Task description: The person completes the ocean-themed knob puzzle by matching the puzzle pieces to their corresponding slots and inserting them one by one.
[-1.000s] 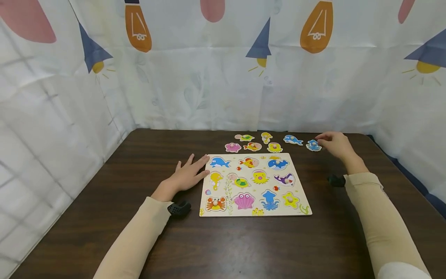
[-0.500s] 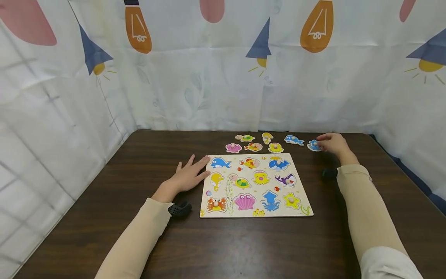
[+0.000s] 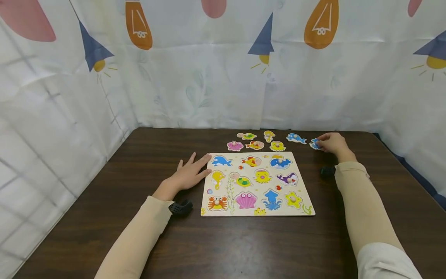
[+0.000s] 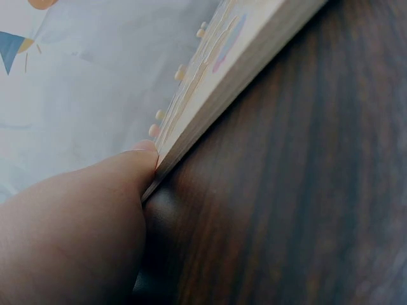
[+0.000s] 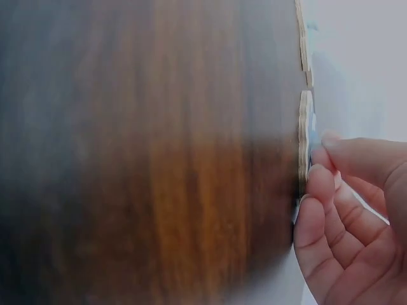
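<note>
Soft, even light falls from above me, so the dark tabletop [image 3: 244, 244] shows only a faint sheen near its front edge and weak shadows under my forearms. The head view is sharp in the middle and bends a little toward its corners. Both wrist views are dimmer and blurred: my left hand [image 4: 70, 235] is a soft mass, and the wood grain beside my right hand [image 5: 346, 216] smears.

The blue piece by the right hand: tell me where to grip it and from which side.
Take the blue piece by the small knob on its top, pinching from above. It lies flat on the table, so its thin edge gives little hold. The right hand already rests on it; the knob itself is hidden under the fingers.
</note>
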